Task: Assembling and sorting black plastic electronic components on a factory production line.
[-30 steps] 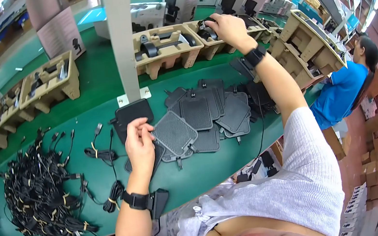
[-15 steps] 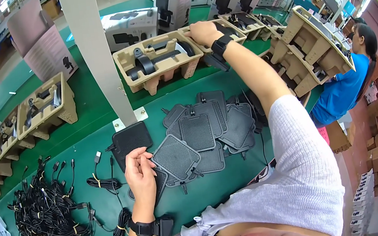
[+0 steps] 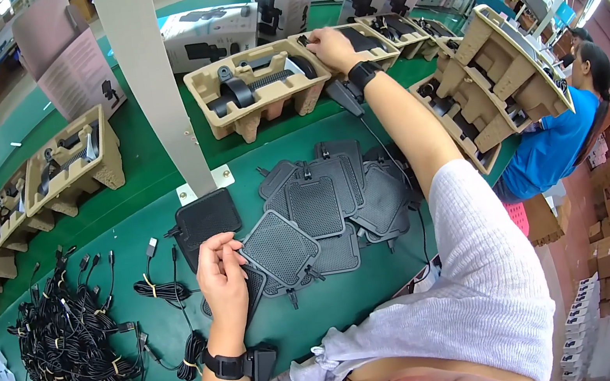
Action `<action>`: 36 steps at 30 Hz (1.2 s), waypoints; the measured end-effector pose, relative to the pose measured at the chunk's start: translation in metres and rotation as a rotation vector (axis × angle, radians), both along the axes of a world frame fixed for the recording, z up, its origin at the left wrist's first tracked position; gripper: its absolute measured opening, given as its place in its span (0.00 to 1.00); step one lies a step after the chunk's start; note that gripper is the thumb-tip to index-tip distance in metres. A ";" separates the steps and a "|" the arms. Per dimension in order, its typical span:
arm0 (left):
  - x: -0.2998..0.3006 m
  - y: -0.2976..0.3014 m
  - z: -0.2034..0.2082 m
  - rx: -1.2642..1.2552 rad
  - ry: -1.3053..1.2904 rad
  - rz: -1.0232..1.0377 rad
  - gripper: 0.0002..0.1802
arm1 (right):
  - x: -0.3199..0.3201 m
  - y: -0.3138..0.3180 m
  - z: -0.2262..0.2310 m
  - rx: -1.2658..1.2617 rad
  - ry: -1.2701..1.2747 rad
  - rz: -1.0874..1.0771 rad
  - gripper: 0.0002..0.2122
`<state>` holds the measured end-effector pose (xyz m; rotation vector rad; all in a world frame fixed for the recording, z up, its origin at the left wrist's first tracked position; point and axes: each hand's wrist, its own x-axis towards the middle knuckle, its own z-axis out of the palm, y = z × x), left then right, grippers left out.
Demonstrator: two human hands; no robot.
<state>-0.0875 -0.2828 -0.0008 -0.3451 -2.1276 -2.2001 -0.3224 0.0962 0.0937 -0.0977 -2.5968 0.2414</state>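
Observation:
My right hand (image 3: 332,49) reaches into a tan moulded-pulp tray (image 3: 390,61) at the back, fingers bent down at its left end. What they pinch, if anything, is hidden. A flat black part lies in that tray beside the hand. My left hand (image 3: 223,272) hovers loosely curled by the left edge of a pile of square black perforated pads (image 3: 280,248), with nothing seen in it. Behind it lies a plain black square pad (image 3: 208,219). The neighbouring tray (image 3: 273,110) holds a black ring-shaped mount, a ribbed black arm and other dark parts.
A heap of bundled black cables (image 3: 82,358) covers the table's left. A white post (image 3: 158,94) rises behind the pads. More filled trays (image 3: 73,166) line the raised ledge; stacked trays (image 3: 490,80) stand right, near a co-worker in blue (image 3: 550,142). Printed boxes (image 3: 211,35) stand behind.
My right hand has shifted slightly within the tray toward its left end, fingers bending down. My left hand has hardly moved, and the pads lie as before.

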 end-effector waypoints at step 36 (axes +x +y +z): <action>-0.003 -0.007 0.008 -0.276 0.594 0.321 0.07 | 0.151 -0.241 -0.033 0.561 -0.133 1.112 0.21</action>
